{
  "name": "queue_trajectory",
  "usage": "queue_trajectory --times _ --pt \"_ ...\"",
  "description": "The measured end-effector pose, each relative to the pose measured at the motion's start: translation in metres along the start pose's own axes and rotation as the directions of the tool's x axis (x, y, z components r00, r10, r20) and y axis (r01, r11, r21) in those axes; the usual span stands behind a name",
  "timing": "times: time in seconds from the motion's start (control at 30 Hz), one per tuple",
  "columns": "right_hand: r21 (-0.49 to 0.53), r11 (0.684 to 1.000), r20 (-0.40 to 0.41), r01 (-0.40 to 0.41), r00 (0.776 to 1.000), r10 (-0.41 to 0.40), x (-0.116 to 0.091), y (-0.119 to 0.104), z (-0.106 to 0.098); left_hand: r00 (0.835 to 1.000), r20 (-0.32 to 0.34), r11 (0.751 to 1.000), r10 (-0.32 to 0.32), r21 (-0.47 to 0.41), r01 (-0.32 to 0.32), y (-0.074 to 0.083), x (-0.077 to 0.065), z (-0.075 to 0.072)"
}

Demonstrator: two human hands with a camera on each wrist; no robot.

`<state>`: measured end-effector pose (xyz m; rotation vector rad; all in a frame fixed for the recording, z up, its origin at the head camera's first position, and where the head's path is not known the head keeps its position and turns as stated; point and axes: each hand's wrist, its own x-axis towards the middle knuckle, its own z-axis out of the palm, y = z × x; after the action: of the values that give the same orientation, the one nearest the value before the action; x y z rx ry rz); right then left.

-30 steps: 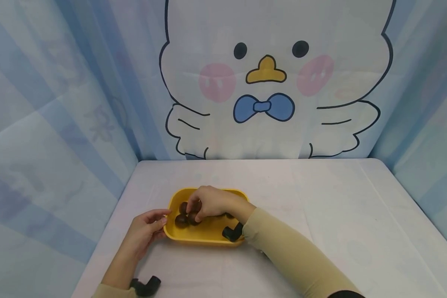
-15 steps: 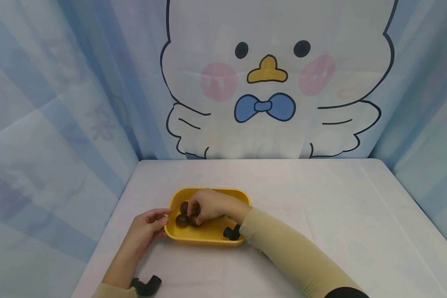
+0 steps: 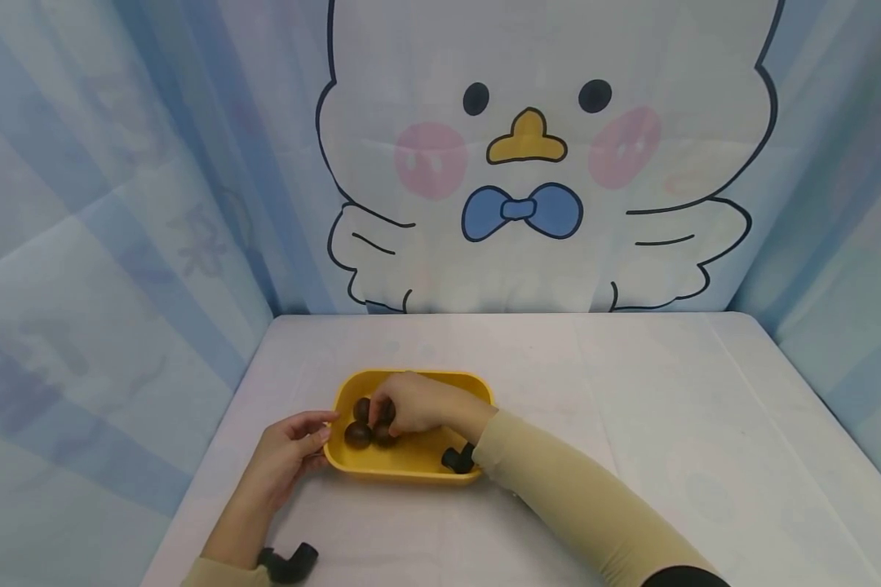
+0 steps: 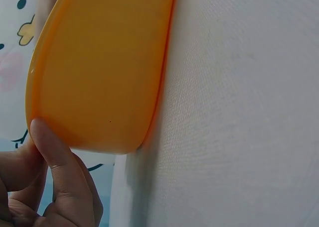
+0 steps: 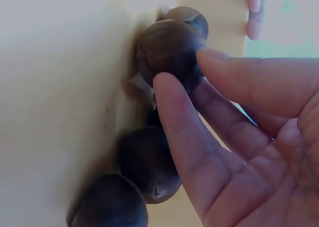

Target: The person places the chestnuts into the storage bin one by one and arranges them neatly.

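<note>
A yellow tray [image 3: 411, 476] holds several brown chestnuts, among them one chestnut [image 3: 357, 434] at the left end. My left hand [image 3: 282, 456] grips the tray's left end by the rim, thumb and fingers at the edge in the left wrist view. My right hand [image 3: 422, 403] reaches into the tray from the right. Its thumb and a finger pinch a cracked, glossy chestnut [image 5: 169, 53], close over the tray floor. Behind that one sits another chestnut [image 5: 192, 18]; two more chestnuts [image 5: 149, 162] lie under the fingers. The right hand partly hides the nuts in the head view.
The tray stands on a white-covered table [image 3: 617, 408]. A black bent piece [image 3: 294, 562] shows by the left wrist, and a similar black piece [image 3: 458, 459] by the right wrist. A curtain [image 3: 517, 269] printed with a cartoon bird hangs behind the table.
My right hand has dipped slightly down and right within the tray over the first half second, staying almost still since. The left hand keeps its place on the rim.
</note>
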<state>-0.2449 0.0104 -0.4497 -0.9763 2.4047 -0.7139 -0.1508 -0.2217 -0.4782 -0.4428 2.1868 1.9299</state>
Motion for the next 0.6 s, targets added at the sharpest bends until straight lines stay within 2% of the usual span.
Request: queue_trajectory --times 0.37,0.6 --pt "0.07 0.998 0.001 0.003 1.0 -0.003 -0.009 -0.001 -0.017 1.0 -0.002 1.0 -0.007 -0.005 0.007 -0.001 0.0 0.0" --pt "0.176 0.984 -0.02 0.014 1.0 -0.011 -0.023 -0.001 -0.034 1.0 -0.013 1.0 -0.016 -0.004 0.016 -0.001 0.001 0.001"
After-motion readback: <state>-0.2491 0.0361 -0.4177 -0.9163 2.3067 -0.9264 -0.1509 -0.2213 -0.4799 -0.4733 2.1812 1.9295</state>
